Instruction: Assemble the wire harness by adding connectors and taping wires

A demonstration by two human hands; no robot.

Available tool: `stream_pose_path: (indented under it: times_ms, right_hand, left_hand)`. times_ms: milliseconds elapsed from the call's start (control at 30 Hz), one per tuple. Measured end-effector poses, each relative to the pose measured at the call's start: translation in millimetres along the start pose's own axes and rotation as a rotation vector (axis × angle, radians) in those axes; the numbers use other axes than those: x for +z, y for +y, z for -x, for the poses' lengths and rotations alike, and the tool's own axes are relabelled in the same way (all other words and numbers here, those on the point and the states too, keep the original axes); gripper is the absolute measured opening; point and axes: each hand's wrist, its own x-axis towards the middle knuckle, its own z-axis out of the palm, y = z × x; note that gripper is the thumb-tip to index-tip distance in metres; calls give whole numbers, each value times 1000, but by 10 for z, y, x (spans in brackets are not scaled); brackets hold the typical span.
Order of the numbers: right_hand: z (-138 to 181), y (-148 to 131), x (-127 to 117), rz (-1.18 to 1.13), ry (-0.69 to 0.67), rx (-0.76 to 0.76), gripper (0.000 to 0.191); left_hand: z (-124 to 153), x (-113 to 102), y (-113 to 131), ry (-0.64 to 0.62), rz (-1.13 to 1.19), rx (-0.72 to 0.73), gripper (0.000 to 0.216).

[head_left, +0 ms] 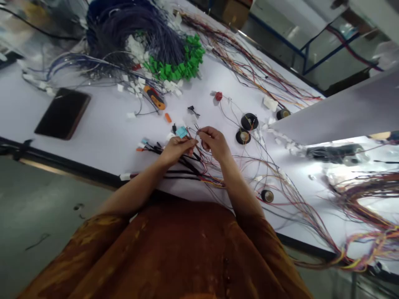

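Observation:
My left hand (pixel 176 149) and my right hand (pixel 214 143) meet over the near part of a white table (pixel 102 128). Both pinch thin coloured wires (pixel 196 133) held between their fingertips. A small light-blue connector (pixel 181 132) lies just beyond the left fingertips. Below my wrists a bundle of black and coloured wires (pixel 187 166) runs across the table, with white and orange plugs (pixel 141 145) at its left end.
A dark tablet (pixel 63 113) lies at the left. Purple wire coils (pixel 131 29) and green connectors (pixel 181 66) fill the back. Black tape rolls (pixel 249 121) and a red cap (pixel 218 96) sit beyond my hands. An orange cutter (pixel 155 99) lies nearby. Loose wire harnesses (pixel 358 207) spread right.

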Motion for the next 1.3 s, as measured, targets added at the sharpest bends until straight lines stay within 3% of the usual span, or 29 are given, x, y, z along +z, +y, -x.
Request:
stream_pose_path:
  times_ms: [133, 433, 1033, 1167, 1300]
  right_hand:
    - [105, 123, 139, -3, 44, -7, 25]
    - [135, 23, 230, 56, 142, 18, 20]
    - [93, 57, 248, 20, 112, 63, 29]
    - [136, 26, 190, 118, 59, 34, 28]
    - [344, 33, 144, 493, 45, -107, 22]
  left_hand:
    - [-31, -36, -62, -3, -2, 34, 42]
    - [-18, -20, 6, -28, 12, 33, 40]
    - [-35, -81, -53, -91, -41, 77, 35]
    - [-17, -66, -15, -79, -91, 148, 39]
    - [7, -44, 15, -35, -142, 186, 44]
